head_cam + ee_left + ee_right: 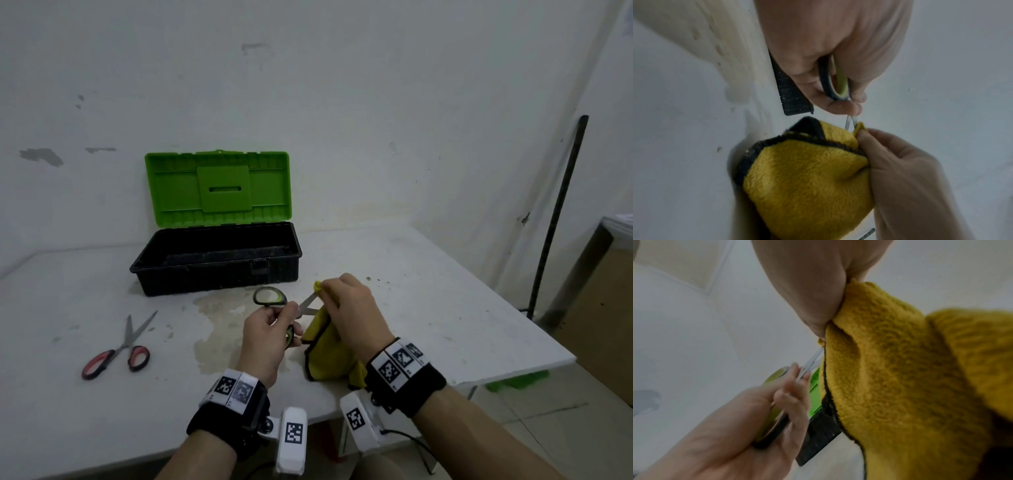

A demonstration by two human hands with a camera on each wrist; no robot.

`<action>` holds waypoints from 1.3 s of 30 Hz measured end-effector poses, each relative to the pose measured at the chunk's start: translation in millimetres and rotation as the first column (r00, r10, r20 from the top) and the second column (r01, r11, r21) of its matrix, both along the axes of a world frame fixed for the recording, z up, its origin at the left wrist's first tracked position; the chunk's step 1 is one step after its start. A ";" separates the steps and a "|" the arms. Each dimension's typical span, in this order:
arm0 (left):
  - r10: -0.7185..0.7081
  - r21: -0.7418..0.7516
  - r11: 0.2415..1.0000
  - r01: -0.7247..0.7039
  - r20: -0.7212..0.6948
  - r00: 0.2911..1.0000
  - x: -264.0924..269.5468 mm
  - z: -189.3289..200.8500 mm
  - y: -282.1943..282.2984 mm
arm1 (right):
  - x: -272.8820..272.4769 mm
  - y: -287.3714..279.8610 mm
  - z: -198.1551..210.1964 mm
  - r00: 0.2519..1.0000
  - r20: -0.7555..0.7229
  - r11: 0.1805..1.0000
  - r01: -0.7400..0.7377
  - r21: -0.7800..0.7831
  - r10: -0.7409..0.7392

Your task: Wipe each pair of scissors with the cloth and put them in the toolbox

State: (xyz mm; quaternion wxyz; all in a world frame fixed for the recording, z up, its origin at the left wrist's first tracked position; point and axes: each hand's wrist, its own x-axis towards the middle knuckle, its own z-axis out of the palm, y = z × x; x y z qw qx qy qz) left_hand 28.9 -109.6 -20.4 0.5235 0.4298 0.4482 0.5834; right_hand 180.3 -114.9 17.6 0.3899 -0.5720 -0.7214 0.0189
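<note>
My left hand grips the handles of the green-handled scissors, whose blades are spread and point right. My right hand pinches the yellow cloth around the upper blade near its tip. In the left wrist view, the scissors' handle loop shows between my curled fingers, above the cloth. In the right wrist view, the blade runs into the cloth. A second pair, red-handled scissors, lies on the table at the left. The black toolbox stands behind with its green lid up.
The white table is stained near the middle and ends at a right edge close to my right wrist. A dark pole leans against the wall at the right. A green object lies on the floor below the table's corner.
</note>
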 end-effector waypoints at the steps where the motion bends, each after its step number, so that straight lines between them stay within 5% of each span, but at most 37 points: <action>1: 0.006 0.001 1.000 -0.006 0.002 1.000 -0.3 0.3 -0.1 | 4.2 2.4 1.8 0.999 -0.020 1.000 0.028 0.009 -0.028; 8: -0.014 0.017 1.000 0.014 0.011 1.000 -0.1 -1.8 1.5 | -11.4 -17.8 -0.2 0.991 0.055 0.993 -0.121 0.000 0.121; 16: 0.016 -0.003 1.000 -0.016 0.006 1.000 -3.2 -2.3 0.8 | 9.1 3.6 4.2 1.000 -0.019 1.000 0.022 -0.018 -0.022; 22: 0.014 0.005 1.000 -0.014 0.018 1.000 -2.1 1.2 2.6 | -11.3 -16.8 -1.7 0.988 0.036 0.989 -0.148 0.016 0.147; 27: -0.002 -0.004 1.000 0.002 0.006 1.000 -0.9 2.4 -1.1 | -4.6 -8.2 0.5 0.996 0.029 0.997 -0.078 -0.030 0.079; 31: 0.015 0.003 1.000 -0.015 -0.041 0.999 -6.5 1.2 -0.4 | 14.0 4.7 13.8 0.998 0.012 0.995 0.056 -0.086 -0.056; 39: -0.013 0.061 0.998 0.025 -0.191 0.981 -5.2 7.9 -4.0 | -5.5 -10.8 8.4 0.979 0.174 0.987 -0.076 -0.145 0.101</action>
